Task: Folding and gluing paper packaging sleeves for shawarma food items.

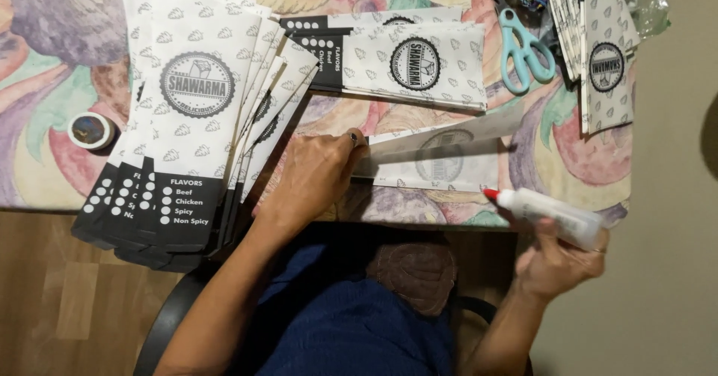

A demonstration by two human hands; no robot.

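1. The person is sitting at a worktop [45, 174] covered with a pastel, swirl-patterned cloth, seen from above by the head camera.
2. The left hand [314, 178] is lying palm down, fingers flat and spread open, pressing on the near end of a white printed paper bag with a round grey emblem [441, 159]; it is gripping nothing.
3. That bag is lying flat near the worktop's front edge, with its long upper flap [456, 130] folded over; it looks blurred.
4. The right hand [557, 260] is closed around a white plastic glue bottle with a red tip [546, 213], holding it off the worktop's front edge, with the tip pointing left toward the bag's lower right corner, near it but not touching.
5. A fanned stack of white and black printed paper bags [187, 121] is lying to the left of the left hand, its black ends overhanging the worktop's edge.
6. Another small pile of the same bags [404, 62] is lying sideways beyond the pressed bag.
7. A pair of scissors with light teal handles [523, 50] is resting to the right of that pile.
8. A further upright pile of bags [602, 54] is sitting at the far right.
9. A small round roll of tape [91, 130] is lying at the left, just beside the fanned stack.
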